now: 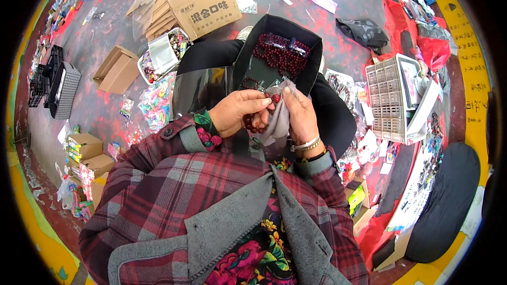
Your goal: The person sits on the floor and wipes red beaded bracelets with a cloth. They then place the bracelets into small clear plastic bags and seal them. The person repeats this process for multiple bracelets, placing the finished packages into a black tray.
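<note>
My left hand (pixel 232 112) is closed, its fingers pinching a dark red bead bracelet (pixel 252 123). A brighter red bead (pixel 275 98) shows at its fingertips. My right hand (pixel 302 119) is closed on a light grey cloth (pixel 280 118), which bunches up against the beads and hangs down below the fingers. Just beyond both hands, a black open box (pixel 310 78) rests between my legs. Inside it lies a pile of dark red bead bracelets (pixel 280 55), with some clear wrapping among them. A few darker beads (pixel 250 82) lie at the box's near left corner.
Flattened cardboard boxes (pixel 207 15) are stacked at the far left, near an open brown carton (pixel 117 69) and a white tub (pixel 165 55) of small items. On the right stand a cream plastic basket (pixel 388 97) and a black oval cushion-like object (pixel 448 200). A black bag (pixel 362 34) lies farther off.
</note>
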